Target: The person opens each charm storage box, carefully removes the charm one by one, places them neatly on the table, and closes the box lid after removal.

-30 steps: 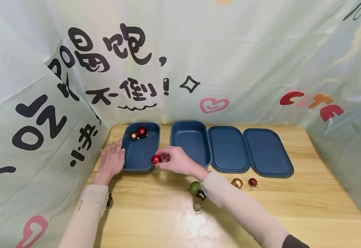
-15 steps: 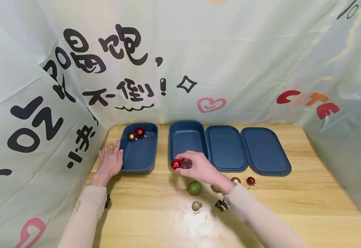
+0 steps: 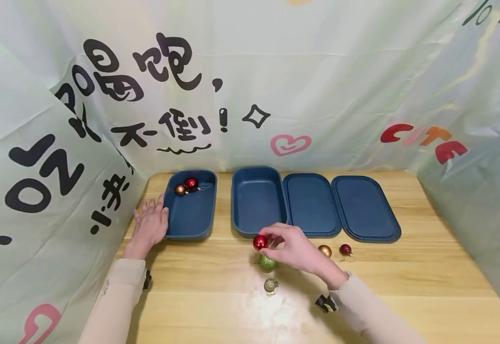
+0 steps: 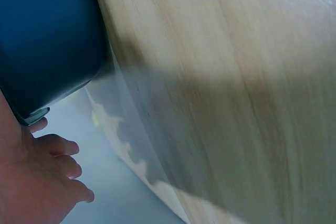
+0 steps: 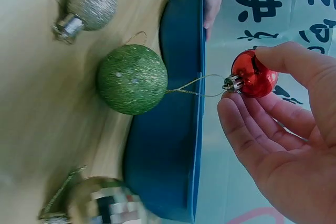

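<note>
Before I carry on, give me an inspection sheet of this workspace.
Surface: wooden tabletop, glare toward the front.
Job's things: green bauble, silver glitter bauble, gold mirrored bauble, copper bauble, maroon bauble loose; left blue box holds another copper bauble and a red bauble; right blue box open.
Clutter: left lid and right lid, lying flat.
Hands: left hand at left blue box; right hand pinches glossy red bauble.
Cables: nothing seen.
Surroundings: printed fabric curtain.

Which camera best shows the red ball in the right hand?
The right wrist view: the red ball is largest there, its silver cap plain. The head view shows it small, held by the right hand; the left wrist view doesn't show it.
</note>
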The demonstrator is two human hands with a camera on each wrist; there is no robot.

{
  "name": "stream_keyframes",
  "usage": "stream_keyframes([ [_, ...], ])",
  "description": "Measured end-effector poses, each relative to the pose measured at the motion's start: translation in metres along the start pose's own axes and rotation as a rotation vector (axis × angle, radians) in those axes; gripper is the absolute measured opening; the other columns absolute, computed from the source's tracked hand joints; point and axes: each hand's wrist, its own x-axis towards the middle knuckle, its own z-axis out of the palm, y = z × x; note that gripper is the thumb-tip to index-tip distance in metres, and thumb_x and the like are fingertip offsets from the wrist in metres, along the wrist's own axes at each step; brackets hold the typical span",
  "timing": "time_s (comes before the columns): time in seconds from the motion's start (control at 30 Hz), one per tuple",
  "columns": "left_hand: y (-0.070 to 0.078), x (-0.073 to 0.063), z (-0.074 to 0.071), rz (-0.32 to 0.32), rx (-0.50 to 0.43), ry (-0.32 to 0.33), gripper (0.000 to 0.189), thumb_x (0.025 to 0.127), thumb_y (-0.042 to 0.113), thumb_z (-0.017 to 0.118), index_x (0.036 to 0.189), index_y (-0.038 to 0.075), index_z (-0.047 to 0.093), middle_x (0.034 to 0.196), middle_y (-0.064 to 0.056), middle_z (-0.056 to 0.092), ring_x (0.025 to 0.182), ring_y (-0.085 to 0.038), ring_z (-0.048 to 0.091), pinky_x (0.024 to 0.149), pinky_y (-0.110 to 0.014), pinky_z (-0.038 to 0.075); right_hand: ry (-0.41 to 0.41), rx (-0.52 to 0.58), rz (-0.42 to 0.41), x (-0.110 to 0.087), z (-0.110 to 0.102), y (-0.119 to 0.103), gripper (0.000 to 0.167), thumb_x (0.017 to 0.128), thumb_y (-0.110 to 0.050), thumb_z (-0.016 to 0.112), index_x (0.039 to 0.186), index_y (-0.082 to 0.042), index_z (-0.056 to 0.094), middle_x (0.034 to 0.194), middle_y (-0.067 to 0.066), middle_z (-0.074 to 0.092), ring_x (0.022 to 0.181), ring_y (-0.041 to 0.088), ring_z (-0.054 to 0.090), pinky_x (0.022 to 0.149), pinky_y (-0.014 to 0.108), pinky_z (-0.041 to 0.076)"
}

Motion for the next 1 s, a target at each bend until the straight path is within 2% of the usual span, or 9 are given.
stream_keyframes([
  [0.17,-0.001,0.000,0.000,0.004,-0.002,0.006,0.062,0.116,0.034,0.018,0.169,0.003,0.013,0.166,-0.043,0.016,0.156,-0.064,0.004,0.117,-0.084,0.001,0.012,0.014,0.031,-0.016,0.002,0.000,0.035,0.087,-0.010,0.084,0.121,-0.009,0.075,0.112,0.003,0.076,0.091,0.018,0.074,0.080,0.037,0.064],
  [0.57,0.001,-0.001,0.000,0.007,0.000,0.008,0.062,0.116,0.033,0.018,0.168,0.002,0.014,0.165,-0.044,0.018,0.155,-0.064,0.006,0.117,-0.084,0.002,0.018,0.023,0.073,-0.055,0.006,0.013,0.037,0.085,-0.008,0.085,0.120,-0.010,0.075,0.107,-0.001,0.076,0.089,0.022,0.074,0.078,0.033,0.064],
  [0.87,0.003,0.000,-0.001,0.009,-0.003,-0.002,0.062,0.116,0.034,0.017,0.169,0.002,0.013,0.166,-0.043,0.017,0.155,-0.064,0.004,0.117,-0.084,0.001,0.060,-0.032,-0.012,-0.077,0.009,0.028,0.037,0.081,-0.005,0.087,0.117,-0.005,0.075,0.101,-0.001,0.073,0.084,0.020,0.071,0.074,0.030,0.063],
  [1.0,0.003,-0.001,-0.001,0.009,0.004,-0.002,0.061,0.116,0.033,0.017,0.169,0.002,0.013,0.165,-0.044,0.017,0.155,-0.064,0.006,0.117,-0.084,0.002,0.081,-0.033,-0.044,-0.083,0.009,0.030,0.040,0.081,-0.003,0.087,0.118,0.001,0.074,0.103,0.003,0.074,0.082,0.020,0.072,0.073,0.030,0.063],
])
